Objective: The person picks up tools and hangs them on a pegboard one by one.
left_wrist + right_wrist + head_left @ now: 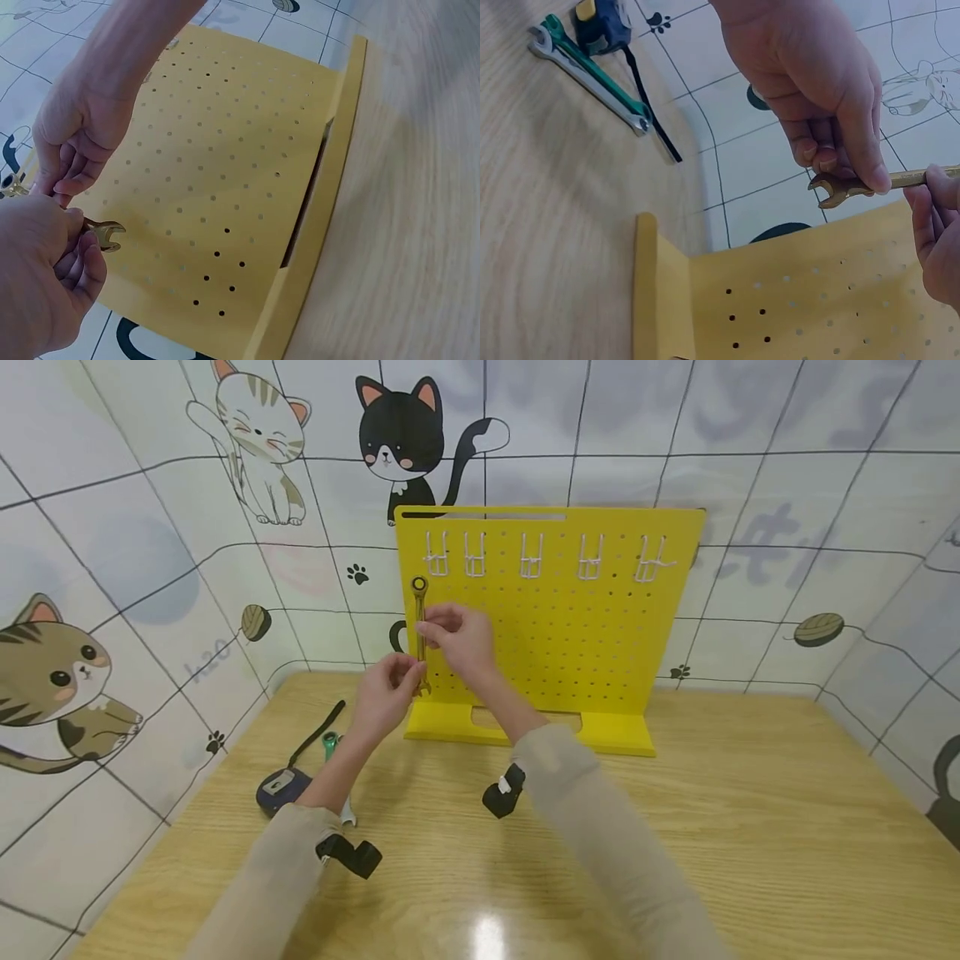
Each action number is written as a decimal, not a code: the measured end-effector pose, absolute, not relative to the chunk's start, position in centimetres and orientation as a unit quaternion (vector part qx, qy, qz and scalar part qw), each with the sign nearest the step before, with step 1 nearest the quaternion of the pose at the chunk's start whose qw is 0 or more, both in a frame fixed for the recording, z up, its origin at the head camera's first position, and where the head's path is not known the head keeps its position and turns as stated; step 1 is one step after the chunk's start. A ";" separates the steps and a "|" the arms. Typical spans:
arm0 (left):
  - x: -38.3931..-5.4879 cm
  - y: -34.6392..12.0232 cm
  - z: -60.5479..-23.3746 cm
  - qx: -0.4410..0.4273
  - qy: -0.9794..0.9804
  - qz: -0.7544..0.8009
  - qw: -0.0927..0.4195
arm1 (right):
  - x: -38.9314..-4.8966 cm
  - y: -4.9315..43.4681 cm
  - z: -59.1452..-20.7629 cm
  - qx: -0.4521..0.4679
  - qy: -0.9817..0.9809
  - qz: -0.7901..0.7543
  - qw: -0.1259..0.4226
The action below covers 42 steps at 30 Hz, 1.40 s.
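Note:
Both hands hold a gold combination wrench (pixel 420 618) upright before the left side of a yellow pegboard (pixel 555 635). Its ring end points up and its open end down. My left hand (pixel 384 695) pinches it low, near the open-end head (pixel 836 190). Higher on the shank, my right hand (pixel 465 642) pinches it between thumb and fingers. White wire hooks (pixel 531 557) line the top of the board, the leftmost just above the ring end.
Left of the pegboard, a dark blue tape measure (pixel 282 789) with a black strap lies on the wooden table (pixel 750 810). Beside it are a green wrench (pixel 592 64) and a silver wrench (pixel 577 82). A cat-patterned wall (pixel 765 527) rises behind the board.

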<state>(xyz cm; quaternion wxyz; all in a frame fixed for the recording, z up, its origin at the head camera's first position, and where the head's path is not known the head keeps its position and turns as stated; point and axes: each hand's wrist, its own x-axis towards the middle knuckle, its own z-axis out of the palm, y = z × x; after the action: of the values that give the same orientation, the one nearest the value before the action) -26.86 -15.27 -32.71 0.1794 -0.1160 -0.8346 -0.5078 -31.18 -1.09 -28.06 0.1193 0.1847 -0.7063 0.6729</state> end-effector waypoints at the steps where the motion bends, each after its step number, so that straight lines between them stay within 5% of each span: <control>1: -26.9 -15.2 -32.5 -0.115 -0.836 -0.504 0.183 | -31.3 -1.0 -27.9 0.185 -0.710 0.669 0.119; 17: -28.9 -14.5 -30.6 -0.100 -0.836 -0.504 0.192 | -32.8 -0.7 -25.1 0.167 -0.722 0.659 0.127; 42: -32.2 -13.5 -32.2 -0.040 -0.817 -0.551 0.165 | -34.8 -0.5 -26.7 0.117 -0.708 0.690 0.099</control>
<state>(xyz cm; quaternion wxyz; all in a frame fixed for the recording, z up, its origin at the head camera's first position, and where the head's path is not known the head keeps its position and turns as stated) -32.24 -13.46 -32.15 0.1651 -0.0403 -0.8170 -0.5511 -34.84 -0.49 -26.66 0.0986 0.1167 -0.7076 0.6899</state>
